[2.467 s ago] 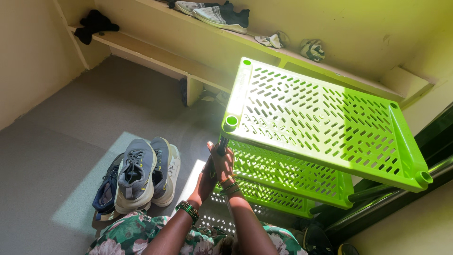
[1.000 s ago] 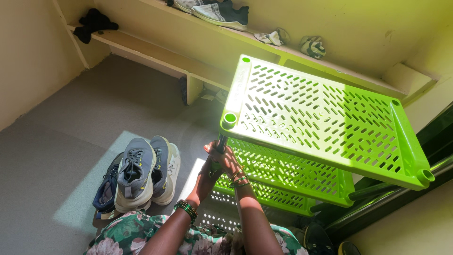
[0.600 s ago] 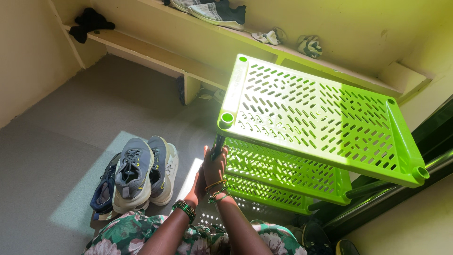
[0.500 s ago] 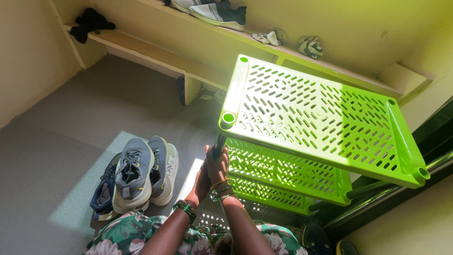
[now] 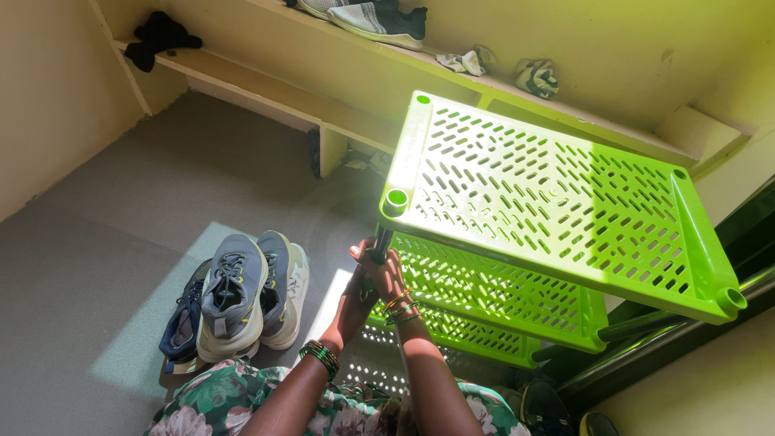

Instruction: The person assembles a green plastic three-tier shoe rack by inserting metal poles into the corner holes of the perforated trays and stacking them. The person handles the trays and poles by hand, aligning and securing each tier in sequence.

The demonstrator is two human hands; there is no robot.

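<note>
The green plastic rack (image 5: 533,218) fills the right centre of the frame, and its top tray sits a little lower and more level than a moment ago, so the near corner seems seated on the dark post (image 5: 379,242). Both hands remain around that post below the corner: the right hand (image 5: 386,273) is clenched on it, the left hand (image 5: 355,300) wraps it from the left, and the grey shoes (image 5: 242,295) lie at lower left.

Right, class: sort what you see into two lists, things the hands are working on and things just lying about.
In hand:
- left hand and right hand, gripping the dark post
- green rack that the post carries

Lying about:
- grey shoes on the floor
- trainers, socks and black cloth on the ledge
</note>
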